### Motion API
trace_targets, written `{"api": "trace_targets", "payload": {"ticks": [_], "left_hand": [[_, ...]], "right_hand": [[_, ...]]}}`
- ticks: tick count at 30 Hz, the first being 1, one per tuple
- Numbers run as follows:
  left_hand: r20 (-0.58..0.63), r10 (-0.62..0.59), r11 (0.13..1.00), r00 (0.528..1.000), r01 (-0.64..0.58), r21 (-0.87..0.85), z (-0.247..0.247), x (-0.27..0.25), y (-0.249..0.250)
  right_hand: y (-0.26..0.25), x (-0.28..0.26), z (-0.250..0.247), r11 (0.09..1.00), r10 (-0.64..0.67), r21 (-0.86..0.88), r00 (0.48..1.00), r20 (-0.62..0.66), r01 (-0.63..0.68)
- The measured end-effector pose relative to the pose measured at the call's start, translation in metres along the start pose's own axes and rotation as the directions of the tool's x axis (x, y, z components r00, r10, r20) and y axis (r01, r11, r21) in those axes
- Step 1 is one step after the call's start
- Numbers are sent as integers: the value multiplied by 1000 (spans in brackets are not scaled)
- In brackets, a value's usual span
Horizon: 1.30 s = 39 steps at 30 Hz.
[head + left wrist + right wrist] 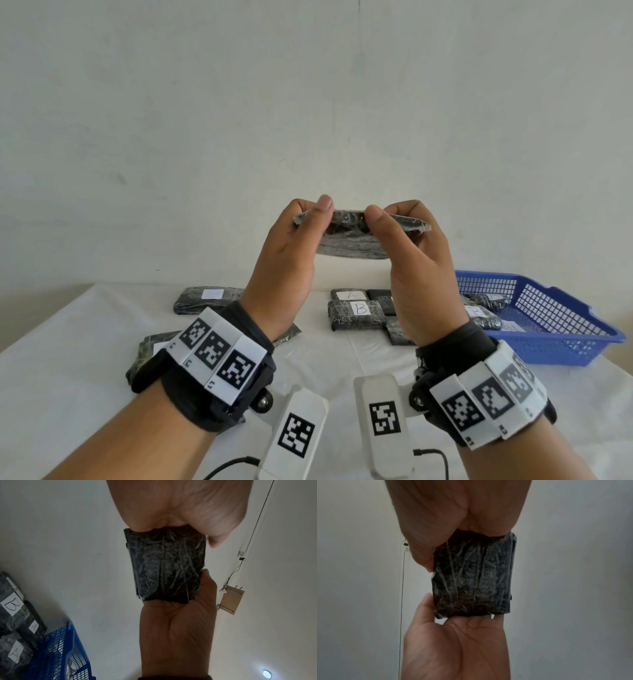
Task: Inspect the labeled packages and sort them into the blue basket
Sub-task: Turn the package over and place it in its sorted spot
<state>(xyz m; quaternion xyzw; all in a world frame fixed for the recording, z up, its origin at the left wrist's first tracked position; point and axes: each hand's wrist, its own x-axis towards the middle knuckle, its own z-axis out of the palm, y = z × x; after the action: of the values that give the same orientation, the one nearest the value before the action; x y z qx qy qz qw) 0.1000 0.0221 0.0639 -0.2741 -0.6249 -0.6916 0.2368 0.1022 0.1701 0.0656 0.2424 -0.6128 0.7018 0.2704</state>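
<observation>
A plain, pale grey-white wall [308, 102] fills the upper part of the head view, bare apart from a few faint marks. Below it stands a table covered with a white cloth [68, 359], lightly creased. The left wrist view looks upward: a thin black cable [257, 520] runs along the white surface to a small plug, a small wooden board [230, 599] on metal brackets is mounted nearby, and a round ceiling light [267, 673] glows white.
</observation>
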Motion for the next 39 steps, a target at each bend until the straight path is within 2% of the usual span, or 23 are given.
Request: {"api": "trace_targets", "payload": {"ticks": [6, 8, 10, 12, 15, 18, 22, 29, 35, 39], "left_hand": [[56, -142, 990, 988, 143, -19, -6, 4, -4], [21, -133, 990, 991, 134, -38, -7, 7, -6], [37, -152, 985, 988, 155, -74, -8, 8, -7], [43, -172, 982, 984, 175, -70, -9, 9, -7], [66, -150, 988, 986, 148, 32, -9, 7, -6], [84, -159, 987, 984, 158, 10, -5, 3, -1], [-24, -134, 991, 991, 133, -30, 3, 1, 8], [-56, -120, 993, 991, 119, -22, 8, 0, 6], [-28, -143, 990, 989, 143, 13, 2, 3, 1], [64, -239, 971, 969, 238, 25, -4, 9, -5]], "right_hand": [[1, 3, -5, 999, 14, -31, 999, 35, -13], [5, 5, -8, 995, 15, -101, 998, 68, -8], [8, 4, -9, 983, 39, -182, 996, 75, -25], [8, 4, -9, 985, 62, -163, 997, 52, -52], [5, 1, -8, 989, 47, -139, 998, 47, -40], [1, -3, -5, 992, 3, -126, 999, 33, 1], [-1, -3, 3, 999, 11, -46, 1000, 12, -11], [-3, -3, 6, 1000, 27, 0, 999, -42, -27], [-2, -2, 4, 995, 57, -85, 998, -35, -60], [-6, 0, 1, 977, 59, -202, 997, -48, -67]]}}
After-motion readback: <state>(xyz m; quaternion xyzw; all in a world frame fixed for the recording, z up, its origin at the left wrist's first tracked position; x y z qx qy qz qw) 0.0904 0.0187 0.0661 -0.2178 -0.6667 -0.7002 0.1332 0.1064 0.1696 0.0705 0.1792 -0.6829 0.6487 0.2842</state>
